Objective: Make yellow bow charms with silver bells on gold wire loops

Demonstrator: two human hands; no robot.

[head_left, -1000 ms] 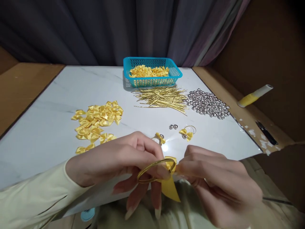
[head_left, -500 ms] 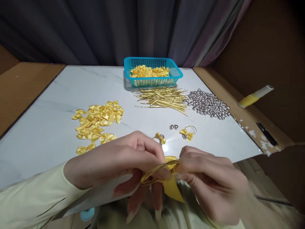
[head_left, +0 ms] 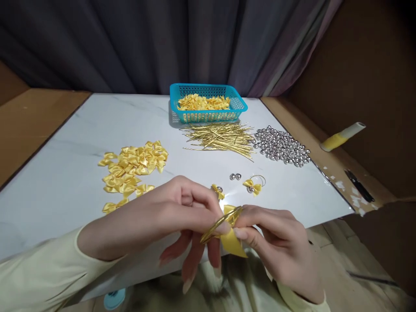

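Observation:
Near the front table edge, my left hand (head_left: 165, 212) pinches a yellow satin ribbon bow (head_left: 234, 245) between thumb and index finger; its other fingers hang spread below. A coiled loop of gold cord (head_left: 208, 236) runs across the bow, close to the left thumb. My right hand (head_left: 282, 242) is closed at the loop's right end, thumb and index finger pressed together against the cord beside the bow. The exact grip point is partly hidden by the fingers. Just beyond lies a bow with a silver bell (head_left: 218, 191), and another bow with a bell and gold loop (head_left: 252, 187).
A blue basket (head_left: 208, 116) of yellow pieces stands at the back. Before it lie gold cords (head_left: 219, 138), with silver bells (head_left: 281, 146) to the right. Yellow bows (head_left: 136, 162) are heaped left. Two bells (head_left: 235, 177) sit mid-table. A black pen (head_left: 359, 184) lies right.
Both hands have shifted slightly, the right one inward to the left and a little up. The gold loop has tilted more steeply and looks narrower. The view has moved slightly.

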